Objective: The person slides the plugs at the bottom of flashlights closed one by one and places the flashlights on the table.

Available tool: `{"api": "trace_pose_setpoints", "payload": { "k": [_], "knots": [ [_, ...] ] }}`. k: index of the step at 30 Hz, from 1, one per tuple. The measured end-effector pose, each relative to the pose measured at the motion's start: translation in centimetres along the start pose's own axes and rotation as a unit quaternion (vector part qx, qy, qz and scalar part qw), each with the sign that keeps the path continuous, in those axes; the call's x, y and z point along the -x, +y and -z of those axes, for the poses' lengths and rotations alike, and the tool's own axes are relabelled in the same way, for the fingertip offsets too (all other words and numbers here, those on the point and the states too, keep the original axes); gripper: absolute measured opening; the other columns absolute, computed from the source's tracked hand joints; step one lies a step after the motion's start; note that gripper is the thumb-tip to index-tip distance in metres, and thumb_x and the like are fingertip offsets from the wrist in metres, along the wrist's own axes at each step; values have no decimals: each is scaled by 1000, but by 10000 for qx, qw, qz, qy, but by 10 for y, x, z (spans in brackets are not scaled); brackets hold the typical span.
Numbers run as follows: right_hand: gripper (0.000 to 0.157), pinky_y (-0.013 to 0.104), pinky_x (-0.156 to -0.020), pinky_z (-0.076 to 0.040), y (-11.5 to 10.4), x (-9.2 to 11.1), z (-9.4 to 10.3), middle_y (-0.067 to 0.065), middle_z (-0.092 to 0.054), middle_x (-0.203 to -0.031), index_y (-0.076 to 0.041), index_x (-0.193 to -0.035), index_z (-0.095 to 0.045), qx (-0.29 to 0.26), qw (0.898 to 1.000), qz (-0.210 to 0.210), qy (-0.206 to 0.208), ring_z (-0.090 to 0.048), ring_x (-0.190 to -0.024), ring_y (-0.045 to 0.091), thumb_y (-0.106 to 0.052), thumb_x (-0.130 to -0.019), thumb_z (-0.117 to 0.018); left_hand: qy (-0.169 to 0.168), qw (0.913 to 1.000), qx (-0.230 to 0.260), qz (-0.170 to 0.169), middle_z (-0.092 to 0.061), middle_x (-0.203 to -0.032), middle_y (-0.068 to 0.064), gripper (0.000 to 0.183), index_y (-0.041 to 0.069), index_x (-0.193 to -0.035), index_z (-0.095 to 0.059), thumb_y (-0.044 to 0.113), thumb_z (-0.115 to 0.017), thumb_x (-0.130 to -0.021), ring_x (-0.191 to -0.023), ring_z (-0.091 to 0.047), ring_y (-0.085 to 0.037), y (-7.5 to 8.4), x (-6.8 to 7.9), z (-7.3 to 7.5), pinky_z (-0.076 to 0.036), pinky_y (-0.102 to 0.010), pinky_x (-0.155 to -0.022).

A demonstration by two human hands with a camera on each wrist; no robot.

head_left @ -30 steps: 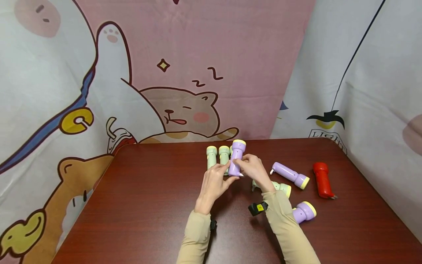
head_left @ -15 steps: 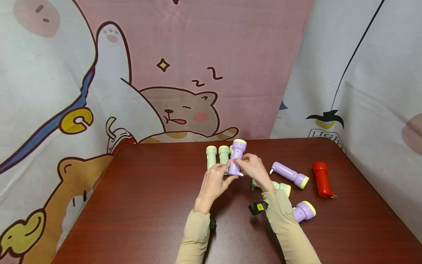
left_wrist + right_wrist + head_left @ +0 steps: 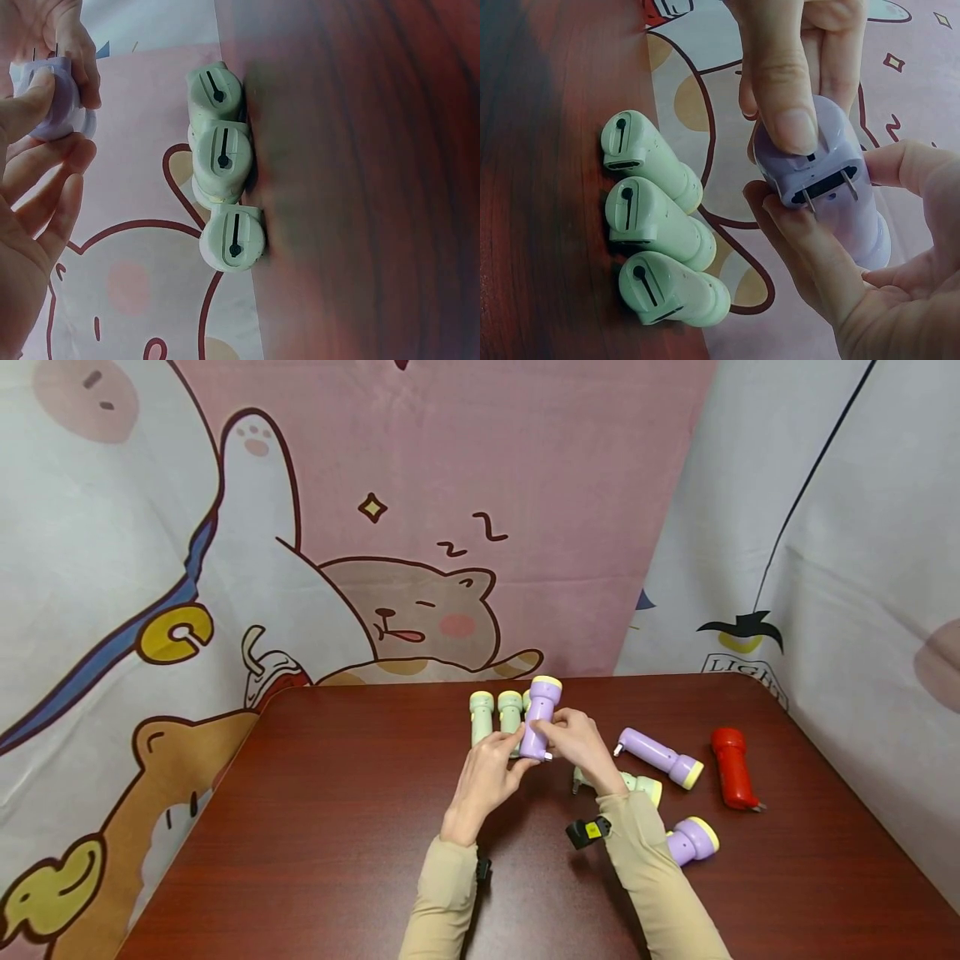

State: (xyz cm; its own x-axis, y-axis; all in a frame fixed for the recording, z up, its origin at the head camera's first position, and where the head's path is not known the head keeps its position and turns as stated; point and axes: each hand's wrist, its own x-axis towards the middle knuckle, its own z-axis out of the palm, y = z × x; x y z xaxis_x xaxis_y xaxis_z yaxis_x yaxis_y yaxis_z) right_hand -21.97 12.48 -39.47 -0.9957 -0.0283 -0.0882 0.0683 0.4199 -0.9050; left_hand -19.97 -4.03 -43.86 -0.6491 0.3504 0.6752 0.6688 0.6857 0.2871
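A purple flashlight (image 3: 541, 710) with a yellow head rim is held up off the table by both hands. Two metal plug prongs stick out of its base in the right wrist view. My left hand (image 3: 486, 781) holds the base end, its thumb pressing on the bottom near a slot. My right hand (image 3: 579, 745) grips the body, fingers around its side. Just behind stand several light green flashlights, among them a left one (image 3: 481, 718) and a middle one (image 3: 510, 714). The left wrist view shows slotted bottoms on these green flashlights (image 3: 223, 157).
To the right lie a purple flashlight (image 3: 660, 758) with its prongs out, a green flashlight (image 3: 643, 789) partly behind my right wrist, another purple flashlight (image 3: 692, 842) partly under the sleeve, and a red flashlight (image 3: 733, 768). A printed cloth (image 3: 585, 527) hangs behind the table (image 3: 337, 827).
The purple flashlight has shifted very slightly to the right, and its prongs look shorter and turned at the base. Both hands stay nearly in place.
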Motion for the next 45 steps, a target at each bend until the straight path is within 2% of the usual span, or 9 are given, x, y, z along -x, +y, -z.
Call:
{"api": "trace_pose_setpoints", "payload": {
  "k": [7,18,35,45],
  "knots": [
    [39,27,-67,-57,0,0,0,20,-65,-100,7,-105,-59,-92,10000,21,-19,-67,-72,13,-28,-88,-61,-142,9999,-27,93,-72,-96,-8,48,3,-123,-63,25,-74,-82,-85,-65,-15,0,1,1,-54,-26,-71],
    [39,33,-69,-59,3,-2,-1,25,-69,-100,10,-105,-58,-246,9996,154,-36,-68,-72,13,-25,-88,-62,-126,9998,-74,103,-72,-96,-9,47,3,-122,-64,20,-76,-80,-86,-66,-18,0,0,0,-54,-29,-71],
    [37,32,-68,-59,2,-2,0,23,-66,-99,8,-104,-57,-413,9991,86,-74,-71,-73,18,-26,-89,-62,-199,9992,-322,97,-72,-95,-9,44,4,-121,-64,11,-75,-79,-84,-66,-19,1,-1,-1,-54,-30,-70],
    [39,32,-70,-59,5,-5,0,23,-67,-99,9,-107,-56,-480,9988,23,-133,-71,-75,20,-26,-89,-61,-249,9995,-157,62,-72,-93,-9,46,1,-124,-62,8,-74,-79,-86,-66,-19,-1,-1,-1,-54,-29,-73]
  ]
}}
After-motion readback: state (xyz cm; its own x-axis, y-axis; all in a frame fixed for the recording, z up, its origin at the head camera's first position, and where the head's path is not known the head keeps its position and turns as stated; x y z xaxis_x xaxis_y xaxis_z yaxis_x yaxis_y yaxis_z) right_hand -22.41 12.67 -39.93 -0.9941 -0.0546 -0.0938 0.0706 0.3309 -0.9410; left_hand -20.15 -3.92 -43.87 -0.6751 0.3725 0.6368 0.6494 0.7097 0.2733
